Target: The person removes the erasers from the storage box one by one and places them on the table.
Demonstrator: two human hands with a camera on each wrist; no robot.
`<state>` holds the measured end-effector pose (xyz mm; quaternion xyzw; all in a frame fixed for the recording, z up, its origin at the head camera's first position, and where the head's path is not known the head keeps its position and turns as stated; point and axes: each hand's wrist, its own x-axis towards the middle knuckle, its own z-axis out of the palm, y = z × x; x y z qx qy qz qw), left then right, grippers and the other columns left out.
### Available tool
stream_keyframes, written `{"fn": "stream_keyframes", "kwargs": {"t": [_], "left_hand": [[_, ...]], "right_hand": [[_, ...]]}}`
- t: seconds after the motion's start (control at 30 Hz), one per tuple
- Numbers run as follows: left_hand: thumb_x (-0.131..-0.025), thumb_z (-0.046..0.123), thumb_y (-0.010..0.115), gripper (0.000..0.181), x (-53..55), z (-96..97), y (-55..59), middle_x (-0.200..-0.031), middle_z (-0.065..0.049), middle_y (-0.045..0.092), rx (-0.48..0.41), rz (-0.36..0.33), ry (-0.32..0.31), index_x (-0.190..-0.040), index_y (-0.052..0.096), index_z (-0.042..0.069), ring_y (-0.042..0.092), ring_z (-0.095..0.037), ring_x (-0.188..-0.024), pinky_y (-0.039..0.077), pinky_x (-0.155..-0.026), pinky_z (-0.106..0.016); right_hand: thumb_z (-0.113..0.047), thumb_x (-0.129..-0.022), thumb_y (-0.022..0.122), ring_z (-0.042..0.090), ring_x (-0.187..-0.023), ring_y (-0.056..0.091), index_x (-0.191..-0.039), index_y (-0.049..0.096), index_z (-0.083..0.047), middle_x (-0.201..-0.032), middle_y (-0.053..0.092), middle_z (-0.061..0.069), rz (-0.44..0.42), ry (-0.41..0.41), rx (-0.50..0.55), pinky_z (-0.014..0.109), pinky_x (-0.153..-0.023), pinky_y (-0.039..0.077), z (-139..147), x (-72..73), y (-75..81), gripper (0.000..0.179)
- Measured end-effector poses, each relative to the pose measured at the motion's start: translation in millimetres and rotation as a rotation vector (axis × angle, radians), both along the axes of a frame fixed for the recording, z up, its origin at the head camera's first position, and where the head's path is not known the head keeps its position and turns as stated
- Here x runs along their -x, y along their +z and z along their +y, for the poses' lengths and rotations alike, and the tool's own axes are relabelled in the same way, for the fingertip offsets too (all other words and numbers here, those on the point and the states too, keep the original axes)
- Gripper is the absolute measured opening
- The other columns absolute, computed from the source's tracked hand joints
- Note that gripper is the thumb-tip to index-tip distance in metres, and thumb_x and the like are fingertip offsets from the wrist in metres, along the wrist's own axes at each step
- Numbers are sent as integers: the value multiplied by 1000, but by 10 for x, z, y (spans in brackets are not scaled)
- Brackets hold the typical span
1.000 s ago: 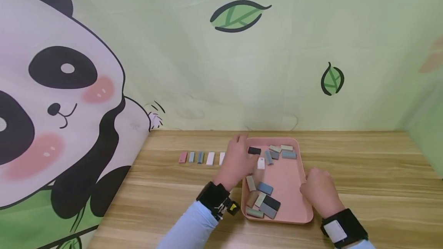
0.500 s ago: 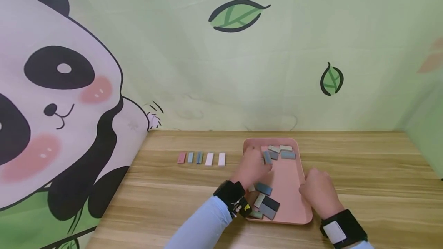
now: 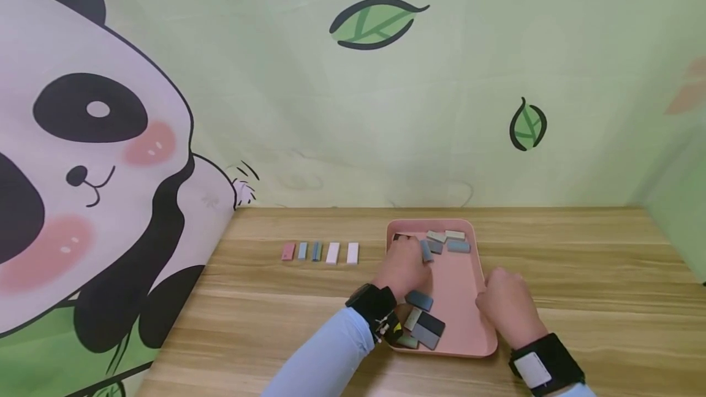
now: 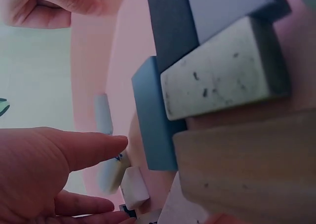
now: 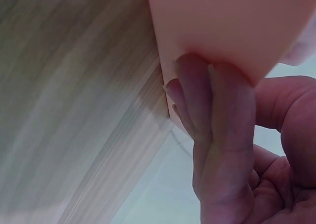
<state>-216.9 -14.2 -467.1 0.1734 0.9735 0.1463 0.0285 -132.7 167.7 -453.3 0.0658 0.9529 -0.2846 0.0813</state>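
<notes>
A pink tray (image 3: 460, 299) holds several small rectangular blocks. My left hand (image 3: 402, 265) reaches down over its left side, hiding some of them. In the left wrist view, the thumb and fingers of that hand (image 4: 44, 164) are extended and spread apart, beside a small white block (image 4: 134, 187). Closer to that camera lie a blue block (image 4: 153, 115), a speckled pale block (image 4: 217, 75) and a brown one (image 4: 247, 164). At the tray's right edge, my right hand (image 3: 510, 308) grips the rim; its fingers (image 5: 229, 115) press the outer wall, with the thumb on the opposite side.
Left of the tray, a row of blocks lies on the wooden table (image 3: 265, 311): a pink block (image 3: 288, 252), blue ones and two white ones, the last a white block (image 3: 353, 253). A panda-print cloth (image 3: 276, 78) hangs behind the table.
My left hand has moved right and down, from above the tray's left rim to among the blocks inside. The right hand stays on the tray's edge.
</notes>
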Motion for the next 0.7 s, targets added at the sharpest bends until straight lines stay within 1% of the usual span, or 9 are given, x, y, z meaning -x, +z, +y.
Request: {"fn": "stream_keyframes", "kwargs": {"t": [0.1,0.2,0.3,0.37,0.43,0.5,0.6,0.7], "left_hand": [[-81,26,63,19,12,12,-31,-85,-3,52,48,48,-20,-87,59,8,47,-16,-80,39,-67,-28],[-83,27,62,17,24,22,-47,-77,-1,52,100,106,-39,-75,59,12,49,-16,-75,40,-64,-27],[-85,26,60,24,22,28,-35,-66,2,49,134,145,-58,-64,54,15,49,-14,-66,38,-58,-25],[-86,24,58,28,17,29,-28,-61,3,47,158,171,-74,-61,52,16,48,-13,-62,38,-56,-25],[-86,22,57,27,8,31,-23,-60,4,48,193,202,-90,-61,52,17,50,-13,-62,40,-58,-25],[-87,20,56,23,-9,33,-19,-62,4,50,220,215,-97,-64,54,17,52,-13,-64,42,-61,-26],[-87,19,57,16,-40,39,-18,-67,4,55,237,215,-90,-71,59,16,54,-13,-66,44,-64,-27],[-88,18,57,12,-76,54,-11,-70,4,56,233,208,-96,-76,61,17,54,-12,-67,44,-62,-27]], "right_hand": [[-6,-81,58,17,-51,49,-78,60,1,-61,48,7,-2,-1,3,28,-45,38,0,2,-5,8],[-6,-81,58,17,-51,49,-77,60,0,-61,48,6,3,-1,2,28,-45,38,-2,3,-11,8],[-6,-80,58,17,-51,48,-76,60,0,-60,48,6,9,-3,0,28,-45,38,-3,3,-16,7],[-6,-80,58,17,-51,48,-76,60,0,-60,47,6,14,-1,-2,28,-45,38,-4,1,-18,8],[-6,-80,58,17,-51,48,-75,59,0,-60,47,6,19,0,3,28,-45,38,-6,0,-18,8],[-5,-80,58,17,-51,48,-75,60,0,-60,47,6,23,1,6,28,-44,38,-6,-3,-17,7],[-5,-80,58,17,-50,48,-76,60,1,-60,47,7,21,3,11,28,-44,38,-7,-9,-14,7],[-5,-81,58,17,-51,48,-78,60,2,-60,47,7,19,2,13,28,-45,38,-6,-14,-12,8]]}}
